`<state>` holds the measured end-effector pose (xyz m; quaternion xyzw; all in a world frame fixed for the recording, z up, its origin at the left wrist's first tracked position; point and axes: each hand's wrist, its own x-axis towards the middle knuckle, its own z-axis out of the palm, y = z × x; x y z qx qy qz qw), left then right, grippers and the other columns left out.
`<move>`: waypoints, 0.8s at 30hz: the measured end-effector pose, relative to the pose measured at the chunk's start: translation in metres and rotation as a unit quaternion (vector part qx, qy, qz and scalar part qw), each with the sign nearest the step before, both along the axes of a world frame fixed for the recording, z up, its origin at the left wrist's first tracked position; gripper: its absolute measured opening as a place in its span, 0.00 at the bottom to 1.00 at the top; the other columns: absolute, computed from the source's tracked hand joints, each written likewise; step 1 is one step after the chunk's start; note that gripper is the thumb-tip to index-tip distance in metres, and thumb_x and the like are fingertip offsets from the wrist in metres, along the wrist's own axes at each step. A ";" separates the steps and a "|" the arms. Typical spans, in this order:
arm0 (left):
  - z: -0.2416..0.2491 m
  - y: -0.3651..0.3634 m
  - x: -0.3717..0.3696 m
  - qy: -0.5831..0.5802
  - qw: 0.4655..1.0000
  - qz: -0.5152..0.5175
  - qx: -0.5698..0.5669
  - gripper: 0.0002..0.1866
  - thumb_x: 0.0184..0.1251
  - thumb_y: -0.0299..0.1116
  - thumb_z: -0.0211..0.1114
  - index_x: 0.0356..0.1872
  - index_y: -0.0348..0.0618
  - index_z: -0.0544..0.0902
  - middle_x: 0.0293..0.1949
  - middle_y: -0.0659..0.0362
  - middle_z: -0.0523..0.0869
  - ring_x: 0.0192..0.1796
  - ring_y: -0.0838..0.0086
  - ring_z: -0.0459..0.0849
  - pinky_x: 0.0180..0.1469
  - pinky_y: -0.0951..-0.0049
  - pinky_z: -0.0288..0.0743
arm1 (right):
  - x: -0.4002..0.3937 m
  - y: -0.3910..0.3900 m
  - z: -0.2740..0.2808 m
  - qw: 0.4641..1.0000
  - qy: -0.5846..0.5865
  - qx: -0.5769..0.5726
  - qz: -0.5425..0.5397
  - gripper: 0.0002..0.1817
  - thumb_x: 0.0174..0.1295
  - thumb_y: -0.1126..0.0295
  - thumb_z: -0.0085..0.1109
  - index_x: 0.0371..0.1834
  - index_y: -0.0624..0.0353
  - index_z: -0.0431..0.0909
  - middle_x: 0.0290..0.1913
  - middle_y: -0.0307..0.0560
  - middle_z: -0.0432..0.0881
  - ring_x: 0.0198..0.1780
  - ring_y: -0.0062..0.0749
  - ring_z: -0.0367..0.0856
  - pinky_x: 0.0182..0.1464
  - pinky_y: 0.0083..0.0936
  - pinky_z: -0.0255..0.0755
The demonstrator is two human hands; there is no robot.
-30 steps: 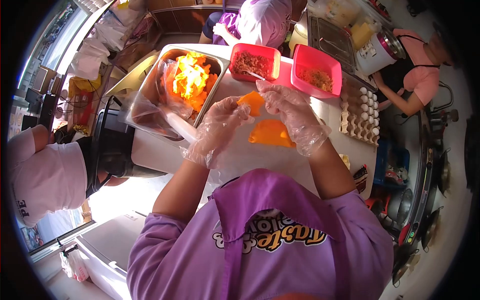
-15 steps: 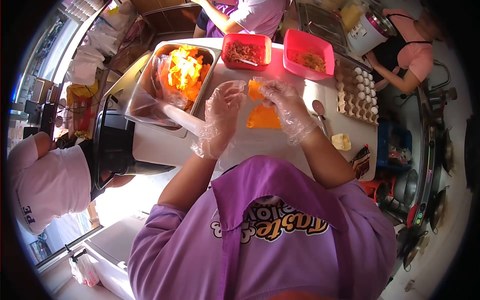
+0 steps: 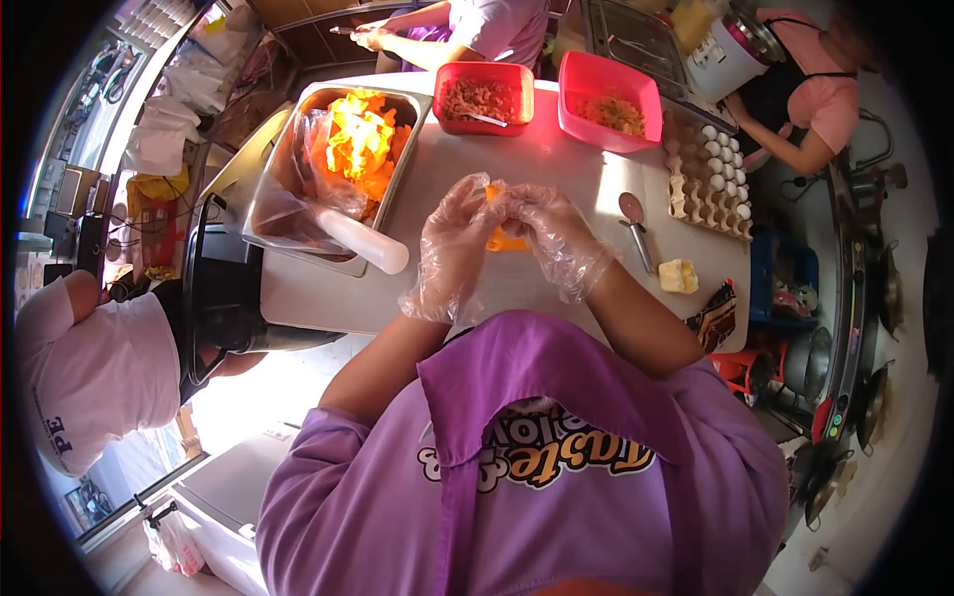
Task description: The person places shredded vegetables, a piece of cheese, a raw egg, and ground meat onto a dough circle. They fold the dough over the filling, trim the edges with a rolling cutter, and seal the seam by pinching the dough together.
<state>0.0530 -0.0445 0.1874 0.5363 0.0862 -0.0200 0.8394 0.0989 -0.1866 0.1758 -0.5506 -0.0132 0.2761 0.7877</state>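
Both my hands wear clear plastic gloves and meet above the middle of the table. Between their fingertips is a small piece of orange dough [image 3: 492,192], mostly hidden by the fingers. My left hand [image 3: 452,243] is closed on its left side, and my right hand [image 3: 558,236] pinches it from the right. Just below, a flat orange dough sheet [image 3: 509,242] lies on the table, partly covered by my hands. A white rolling pin [image 3: 363,240] leans over the edge of a metal tray [image 3: 422,99] piled with orange dough, left of my left hand.
Two red-pink tubs with fillings, one [image 3: 484,127] and another [image 3: 608,134], stand at the back. On the right are a pizza cutter [image 3: 636,228], a yellow block [image 3: 678,276] and an egg carton [image 3: 686,199]. A black bin [image 3: 224,283] stands left. Other people are nearby.
My left hand has moved in to join my right at the orange piece. My right hand has shifted left and down, covering more of the sheet. The person at the back has lowered their hands.
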 end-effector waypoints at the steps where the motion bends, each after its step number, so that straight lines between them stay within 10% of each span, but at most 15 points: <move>1: -0.002 0.000 0.001 0.022 0.999 0.025 -0.022 0.24 0.65 0.22 0.61 0.61 0.34 0.67 0.51 0.51 0.81 0.50 0.73 0.80 0.53 0.74 0.74 | 0.000 0.000 -0.001 1.000 0.000 -0.007 -0.003 0.07 0.64 0.72 0.57 0.40 0.64 0.80 0.31 0.38 0.80 0.30 0.17 0.74 0.35 0.15 0.68; 22: -0.027 -0.017 0.004 -0.004 0.986 0.107 -0.125 0.17 0.70 0.25 0.55 0.58 0.33 0.70 0.50 0.54 0.80 0.48 0.75 0.80 0.52 0.75 0.75 | -0.021 0.013 -0.005 0.992 -0.068 -0.052 -0.091 0.15 0.65 0.69 0.58 0.50 0.67 0.79 0.37 0.38 0.82 0.37 0.15 0.77 0.39 0.15 0.73; 24: -0.025 -0.017 0.003 -0.031 0.986 0.094 -0.135 0.18 0.70 0.25 0.55 0.59 0.33 0.70 0.50 0.55 0.80 0.49 0.74 0.80 0.52 0.75 0.75 | -0.020 0.010 -0.009 0.994 -0.001 0.074 -0.078 0.12 0.65 0.68 0.58 0.46 0.65 0.80 0.34 0.37 0.82 0.32 0.15 0.76 0.37 0.14 0.70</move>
